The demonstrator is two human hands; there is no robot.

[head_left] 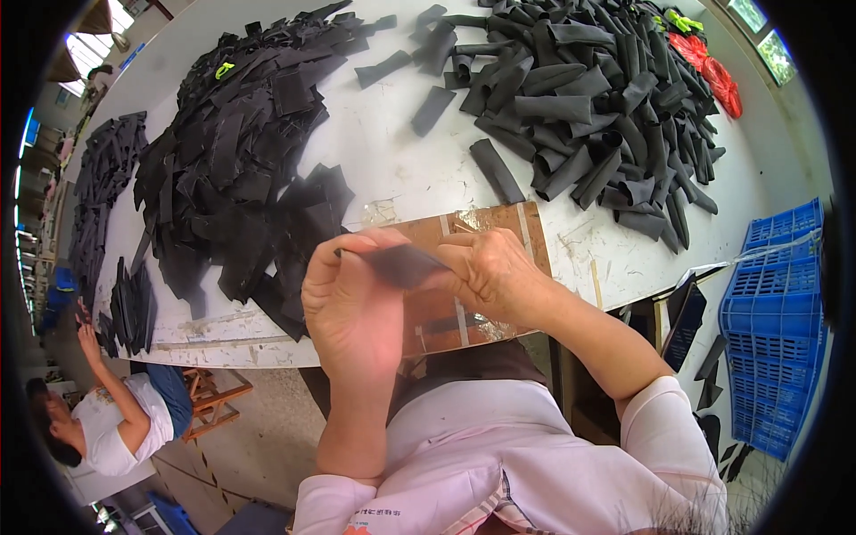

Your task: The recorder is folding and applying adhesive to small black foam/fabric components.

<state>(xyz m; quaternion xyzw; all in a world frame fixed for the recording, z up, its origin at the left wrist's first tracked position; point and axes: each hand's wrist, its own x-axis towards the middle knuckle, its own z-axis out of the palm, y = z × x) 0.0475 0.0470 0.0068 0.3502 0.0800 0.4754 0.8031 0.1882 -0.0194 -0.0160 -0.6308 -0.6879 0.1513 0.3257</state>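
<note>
Between both hands, above a brown board (526, 234) at the table's near edge, I hold a dark grey fabric piece (399, 266). My left hand (349, 290) grips its left end with the fingers curled over the top. At the other end, my right hand (493, 269) pinches it, and part of the piece is hidden behind those fingers. Left of the hands lies a large heap of flat black fabric pieces (223, 160). To the far right is a pile of rolled dark grey fabric tubes (588, 98), with one loose tube (497, 171) near the board.
The white table (374, 143) carries more black strips (107, 169) at far left. Blue plastic crates (771, 330) stand at right. A red plastic bag (709, 71) lies behind the tubes. At left sits another person (125, 415) beside a wooden stool (214, 401).
</note>
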